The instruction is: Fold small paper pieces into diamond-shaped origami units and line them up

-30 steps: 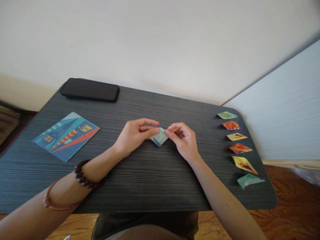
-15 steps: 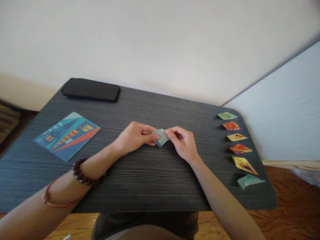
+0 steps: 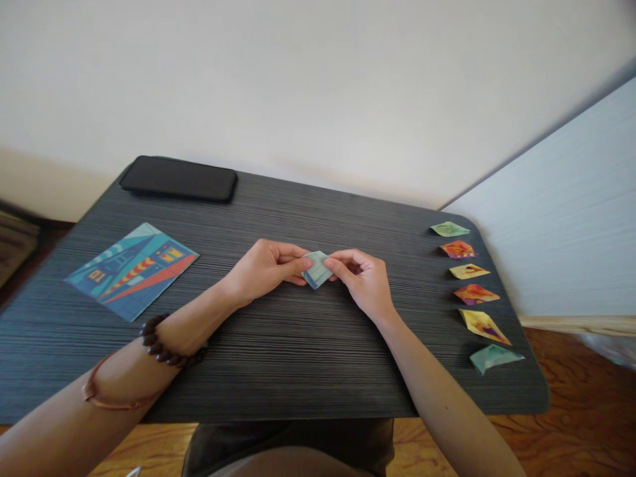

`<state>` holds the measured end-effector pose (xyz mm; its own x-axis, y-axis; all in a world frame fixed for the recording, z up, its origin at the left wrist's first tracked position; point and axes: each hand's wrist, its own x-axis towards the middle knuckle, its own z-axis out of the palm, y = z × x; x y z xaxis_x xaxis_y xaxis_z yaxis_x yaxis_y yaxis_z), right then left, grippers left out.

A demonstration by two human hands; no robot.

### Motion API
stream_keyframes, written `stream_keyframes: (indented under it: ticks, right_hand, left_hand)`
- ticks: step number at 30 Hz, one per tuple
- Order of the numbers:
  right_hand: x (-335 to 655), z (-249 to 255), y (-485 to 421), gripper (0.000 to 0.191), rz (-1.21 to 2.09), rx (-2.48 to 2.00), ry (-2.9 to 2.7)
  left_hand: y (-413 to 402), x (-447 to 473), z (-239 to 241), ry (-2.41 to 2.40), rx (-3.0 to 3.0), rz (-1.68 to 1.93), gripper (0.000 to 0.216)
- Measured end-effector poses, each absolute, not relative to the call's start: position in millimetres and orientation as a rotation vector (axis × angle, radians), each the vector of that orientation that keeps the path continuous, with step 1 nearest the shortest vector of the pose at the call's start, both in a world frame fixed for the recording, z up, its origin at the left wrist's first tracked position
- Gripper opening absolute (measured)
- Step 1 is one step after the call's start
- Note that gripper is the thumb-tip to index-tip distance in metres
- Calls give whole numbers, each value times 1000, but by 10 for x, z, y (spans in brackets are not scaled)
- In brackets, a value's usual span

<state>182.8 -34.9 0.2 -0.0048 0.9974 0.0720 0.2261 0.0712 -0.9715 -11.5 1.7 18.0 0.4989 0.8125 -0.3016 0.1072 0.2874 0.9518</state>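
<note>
A small folded paper (image 3: 317, 270), pale blue-green and diamond-shaped, is held just over the middle of the table (image 3: 298, 371). My left hand (image 3: 268, 268) pinches its left corner between thumb and fingers. On the opposite corner, the thumb and fingers of my right hand (image 3: 365, 281) are closed too. The fingertips behind the paper are partly hidden. A dark bead bracelet (image 3: 156, 344) and a thin brown cord bracelet (image 3: 99, 394) circle my left forearm.
A printed blue and orange paper sheet (image 3: 134, 271) lies at the left. Behind it rests a black phone (image 3: 179, 179). Along the right edge stand several folded papers, among them a red-orange one (image 3: 476, 294) and a teal one (image 3: 495, 358). A wall (image 3: 318, 86) rises behind the table.
The folded paper has turned slightly, so its diamond face shows more squarely. My right fingers have shifted to grip its right corner. Nothing else on the table has moved.
</note>
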Motion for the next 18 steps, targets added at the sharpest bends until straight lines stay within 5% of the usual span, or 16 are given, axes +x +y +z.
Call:
stream_keyframes:
  ticks: [18]
  right_hand:
    - [1814,53,-392,19,963,-1320,-1609]
  left_hand:
    - [-15,-106,217,1009,1501,502,29]
